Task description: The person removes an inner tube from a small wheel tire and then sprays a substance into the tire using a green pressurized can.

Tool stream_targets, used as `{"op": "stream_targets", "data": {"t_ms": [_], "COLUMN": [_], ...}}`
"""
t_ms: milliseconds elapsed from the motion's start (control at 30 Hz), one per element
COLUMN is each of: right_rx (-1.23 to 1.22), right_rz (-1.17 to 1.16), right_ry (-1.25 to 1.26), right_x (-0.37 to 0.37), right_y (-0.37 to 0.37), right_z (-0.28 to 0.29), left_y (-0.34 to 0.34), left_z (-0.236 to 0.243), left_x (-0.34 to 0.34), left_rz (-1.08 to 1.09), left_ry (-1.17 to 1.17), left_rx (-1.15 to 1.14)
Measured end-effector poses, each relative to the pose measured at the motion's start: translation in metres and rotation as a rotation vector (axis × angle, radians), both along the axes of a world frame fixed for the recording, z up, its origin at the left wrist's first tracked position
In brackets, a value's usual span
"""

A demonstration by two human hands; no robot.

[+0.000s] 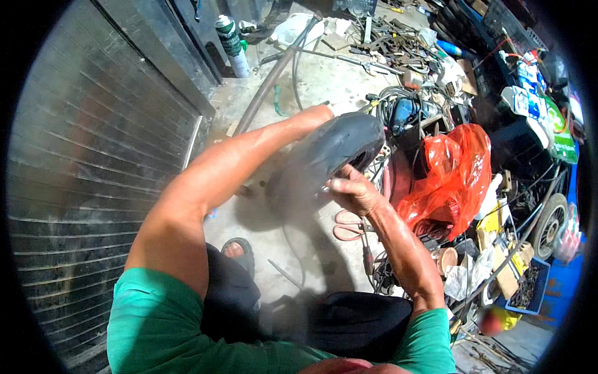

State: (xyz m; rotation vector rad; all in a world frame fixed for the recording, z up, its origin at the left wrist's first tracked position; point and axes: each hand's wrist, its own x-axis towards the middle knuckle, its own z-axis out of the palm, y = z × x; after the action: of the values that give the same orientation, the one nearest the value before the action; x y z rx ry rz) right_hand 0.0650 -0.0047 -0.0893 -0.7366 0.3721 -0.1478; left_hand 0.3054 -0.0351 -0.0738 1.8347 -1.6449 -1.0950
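A black rubber tyre [339,142] is held up off the floor in front of me, tilted, with its hollow side toward the right. My right hand [354,190] grips its near edge, fingers curled in at the opening and the thumb outside. Across the far side of the tyre reaches my left arm; only the back of my left hand [319,115] shows, against the tyre, and its fingers are hidden behind it. A hazy blur covers the tyre's lower left part. Scissors with pinkish handles [347,225] lie on the floor just beyond my right wrist.
Left stands a ribbed metal door [81,181], with a green and white spray can [232,47] near its far end. A long metal pipe [274,75] leans across the floor. Tools, cables, a red plastic bag [455,174] and a blue crate [528,287] crowd the right.
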Motion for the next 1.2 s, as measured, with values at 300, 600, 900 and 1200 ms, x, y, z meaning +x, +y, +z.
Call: {"op": "stream_targets", "data": {"t_ms": [300, 600, 900, 1200], "right_rx": [-0.047, -0.313, -0.404, -0.057], "right_rz": [-0.023, -0.079, -0.258, -0.303], "right_ry": [-0.069, -0.067, 0.112, -0.162], "right_x": [-0.010, 0.015, 0.007, -0.005], "right_y": [-0.016, -0.021, -0.017, -0.022], "right_z": [-0.005, -0.011, -0.013, -0.004], "left_y": [0.066, 0.057, 0.017, 0.004], "left_z": [0.006, 0.013, 0.006, 0.003], "left_x": [-0.015, -0.010, -0.012, -0.017], "left_rz": [0.397, 0.180, 0.165, 0.161], "left_ry": [0.227, -0.275, -0.329, -0.367], "left_rx": [0.073, -0.318, -0.221, -0.261]}}
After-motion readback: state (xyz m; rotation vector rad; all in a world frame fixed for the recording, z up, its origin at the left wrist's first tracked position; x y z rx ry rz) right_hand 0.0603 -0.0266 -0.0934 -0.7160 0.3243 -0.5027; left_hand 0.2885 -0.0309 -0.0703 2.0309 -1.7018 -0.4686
